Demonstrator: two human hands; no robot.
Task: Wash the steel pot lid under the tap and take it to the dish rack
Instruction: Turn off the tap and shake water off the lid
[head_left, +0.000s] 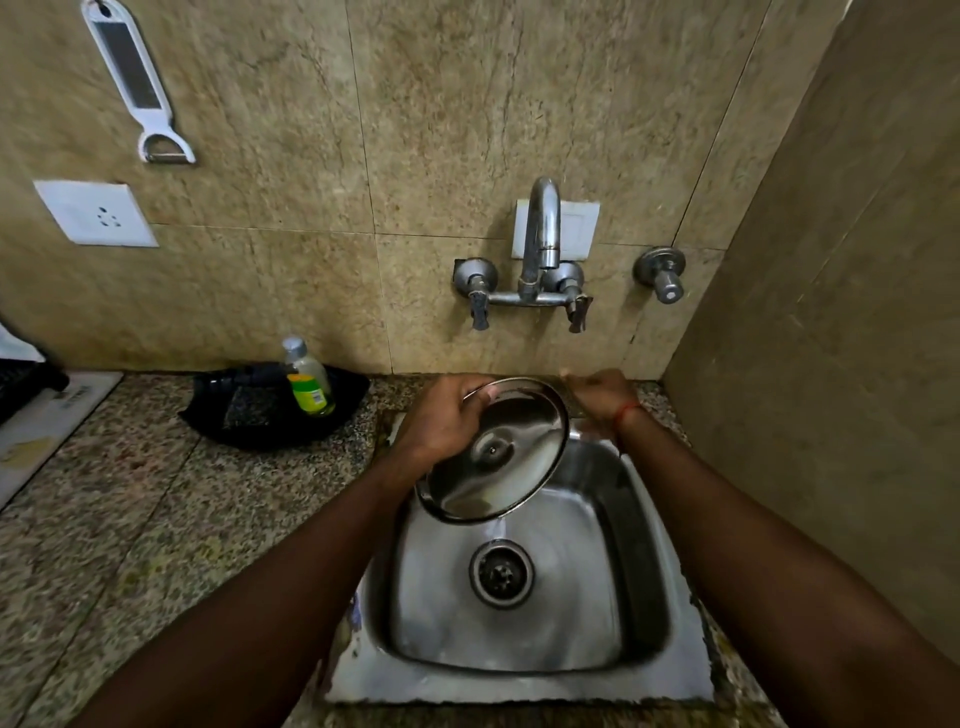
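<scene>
Steel pot lid (493, 452) tilts over the sink (597, 613) in speckled granite counter (156, 519).

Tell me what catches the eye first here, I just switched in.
The steel pot lid stands out, tilted over the sink, with the left hand gripping its upper rim and water running off its lower edge toward the drain. Next comes the right hand behind it, below the wall tap.

My left forearm (291, 561) and right forearm (753, 530) are bare along all their visible length, as are my left hand (441, 421) and right hand (602, 397), and a thin red thread (627, 410) circles my right wrist.
</scene>
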